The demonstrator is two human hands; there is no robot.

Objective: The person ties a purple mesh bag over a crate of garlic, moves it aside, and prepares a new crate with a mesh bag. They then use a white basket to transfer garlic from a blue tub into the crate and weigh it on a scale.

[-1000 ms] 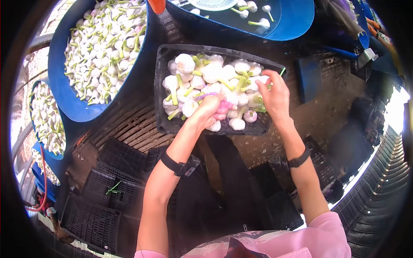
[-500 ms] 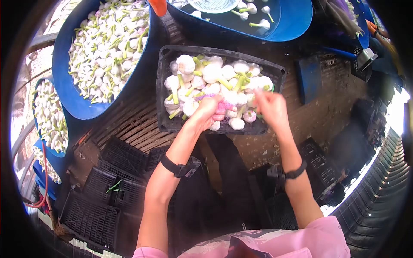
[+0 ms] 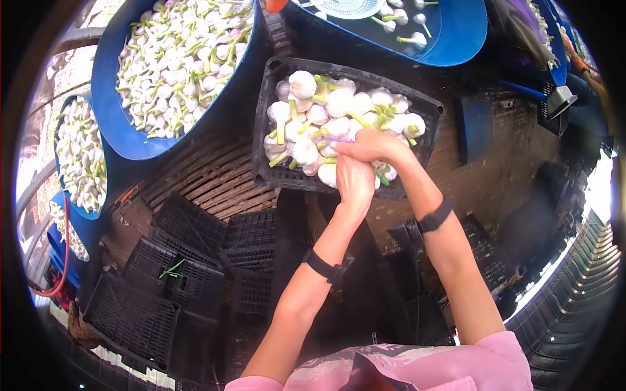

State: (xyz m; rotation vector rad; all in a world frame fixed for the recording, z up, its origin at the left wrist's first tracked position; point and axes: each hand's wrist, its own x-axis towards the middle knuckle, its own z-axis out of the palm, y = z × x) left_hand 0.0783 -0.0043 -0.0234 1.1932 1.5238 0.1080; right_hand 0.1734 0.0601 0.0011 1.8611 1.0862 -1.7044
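Note:
A black plastic crate (image 3: pixel 262 146) holds white garlic bulbs (image 3: pixel 339 102) with short green stems. My left hand (image 3: pixel 356 177) is closed over the crate's near side, its fingers mostly hidden. A bit of purple mesh net (image 3: pixel 340 139) shows just above it. My right hand (image 3: pixel 376 144) lies across the top of the left one, fingers curled together, touching it. What the right fingers pinch is hidden. Beneath the right wrist, a small green strip (image 3: pixel 383 178) pokes out near the crate's near rim.
A big blue tub (image 3: pixel 107 107) full of garlic stands at the upper left, with smaller filled tubs beside it. Another blue tub (image 3: pixel 466 39) holds water, floating garlic and a pale strainer (image 3: pixel 345 6). Black crates (image 3: pixel 134 319) lie at the lower left. A person's arm (image 3: pixel 580 62) shows far right.
My right hand has moved left onto my left hand; they were apart before. The left hand has shifted right, and the mesh is now mostly covered. The whole view has shifted slightly.

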